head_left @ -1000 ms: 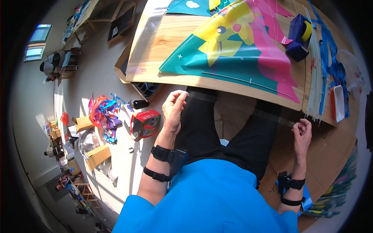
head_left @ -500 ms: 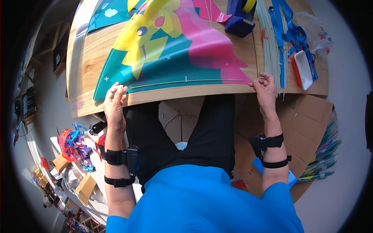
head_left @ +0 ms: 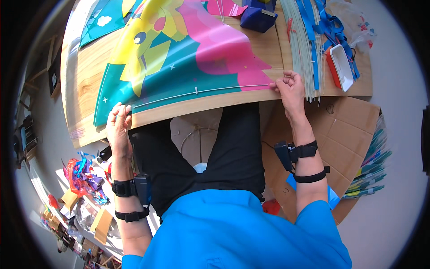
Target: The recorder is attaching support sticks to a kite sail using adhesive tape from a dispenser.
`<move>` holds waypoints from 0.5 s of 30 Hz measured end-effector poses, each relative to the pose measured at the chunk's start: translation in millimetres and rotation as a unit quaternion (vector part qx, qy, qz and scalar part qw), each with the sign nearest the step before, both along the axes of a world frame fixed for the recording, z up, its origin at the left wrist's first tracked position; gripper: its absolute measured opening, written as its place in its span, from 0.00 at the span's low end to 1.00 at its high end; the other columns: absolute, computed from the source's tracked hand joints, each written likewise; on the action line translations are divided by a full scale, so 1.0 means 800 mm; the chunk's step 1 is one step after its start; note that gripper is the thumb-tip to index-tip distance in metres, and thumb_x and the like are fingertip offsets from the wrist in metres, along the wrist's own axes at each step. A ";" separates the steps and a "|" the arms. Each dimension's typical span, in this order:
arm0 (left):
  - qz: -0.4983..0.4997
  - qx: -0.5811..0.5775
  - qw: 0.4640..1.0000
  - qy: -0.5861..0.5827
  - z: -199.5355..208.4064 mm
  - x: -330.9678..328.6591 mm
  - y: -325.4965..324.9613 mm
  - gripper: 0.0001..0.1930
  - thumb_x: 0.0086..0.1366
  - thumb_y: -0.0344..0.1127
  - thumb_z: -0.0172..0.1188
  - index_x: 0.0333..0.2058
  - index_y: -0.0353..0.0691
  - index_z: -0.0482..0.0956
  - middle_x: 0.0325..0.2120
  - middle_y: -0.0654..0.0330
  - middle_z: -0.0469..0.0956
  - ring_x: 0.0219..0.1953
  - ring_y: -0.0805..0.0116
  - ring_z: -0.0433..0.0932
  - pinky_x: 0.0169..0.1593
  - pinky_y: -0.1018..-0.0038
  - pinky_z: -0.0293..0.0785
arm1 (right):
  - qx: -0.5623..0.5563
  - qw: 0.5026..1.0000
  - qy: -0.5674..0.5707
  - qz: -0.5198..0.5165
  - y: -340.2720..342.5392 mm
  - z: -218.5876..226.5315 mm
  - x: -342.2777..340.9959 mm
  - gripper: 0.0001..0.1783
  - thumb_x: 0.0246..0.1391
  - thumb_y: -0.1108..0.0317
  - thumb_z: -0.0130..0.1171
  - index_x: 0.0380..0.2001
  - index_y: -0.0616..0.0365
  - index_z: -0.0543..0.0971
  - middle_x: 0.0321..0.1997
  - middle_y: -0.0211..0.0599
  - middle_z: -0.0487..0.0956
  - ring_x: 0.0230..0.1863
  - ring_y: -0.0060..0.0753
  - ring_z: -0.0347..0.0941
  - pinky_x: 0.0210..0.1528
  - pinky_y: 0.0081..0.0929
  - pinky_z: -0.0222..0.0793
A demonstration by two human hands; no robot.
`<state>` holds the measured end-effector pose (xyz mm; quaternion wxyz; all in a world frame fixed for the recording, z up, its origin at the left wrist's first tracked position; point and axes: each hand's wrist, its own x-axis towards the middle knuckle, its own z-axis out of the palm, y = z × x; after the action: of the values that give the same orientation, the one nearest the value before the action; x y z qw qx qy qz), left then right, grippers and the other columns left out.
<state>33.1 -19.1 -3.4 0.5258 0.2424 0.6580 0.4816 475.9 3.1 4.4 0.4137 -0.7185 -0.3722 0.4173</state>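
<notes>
A thin printed kite sheet (head_left: 179, 85) in teal, pink and yellow lies on the table, with a big yellow cartoon figure on it. Along its near edge runs a slim white rod (head_left: 170, 95), with a small white clip (head_left: 195, 90) near its middle. My left hand (head_left: 118, 130) has its fingers pinched together at the rod's left end, by the sheet's near edge. At the pink tip on the right, my right hand (head_left: 292, 94) closes thumb and forefinger on the rod's other end, its remaining fingers curled.
A blue tape dispenser (head_left: 259, 15) stands on the wooden table (head_left: 85, 80) at the back. Bundled pale rods (head_left: 300, 49), blue straps (head_left: 309, 27) and a red-and-white tray (head_left: 341, 68) lie to the right. A cardboard sheet (head_left: 331, 143) sits below the table edge, and a bag of colourful material (head_left: 83, 177) lies lower left.
The whole view has shifted and tilted slightly, so sheet and table appear farther left. Both hands stay at the two ends of the rod.
</notes>
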 end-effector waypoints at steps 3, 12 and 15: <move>-0.004 0.012 1.000 -0.004 -0.007 -0.003 -0.004 0.15 0.66 0.36 0.58 0.49 0.36 0.73 0.44 0.61 0.75 0.44 0.76 0.77 0.48 0.80 0.71 | -0.009 1.000 -0.005 0.003 0.002 0.000 0.001 0.19 0.55 0.77 0.53 0.49 0.69 0.64 0.36 0.41 0.75 0.34 0.27 0.78 0.38 0.20 0.72; -0.008 0.022 1.000 0.018 0.003 0.018 0.000 0.19 0.67 0.37 0.58 0.52 0.34 0.69 0.39 0.59 0.80 0.42 0.77 0.76 0.46 0.84 0.69 | -0.033 0.999 0.008 0.002 -0.001 -0.010 0.012 0.21 0.56 0.75 0.55 0.51 0.68 0.64 0.34 0.36 0.76 0.35 0.24 0.77 0.39 0.16 0.69; -0.021 0.023 0.999 0.027 -0.002 0.010 -0.003 0.19 0.67 0.37 0.58 0.52 0.33 0.69 0.39 0.58 0.80 0.45 0.74 0.77 0.48 0.81 0.70 | -0.032 0.999 0.010 0.006 0.000 -0.009 0.009 0.20 0.57 0.75 0.55 0.51 0.67 0.64 0.34 0.36 0.76 0.35 0.23 0.76 0.39 0.16 0.69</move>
<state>41.1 -21.1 -5.1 0.5123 0.2813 0.6550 0.4789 483.4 3.5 -3.2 0.3920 -0.7249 -0.3584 0.4386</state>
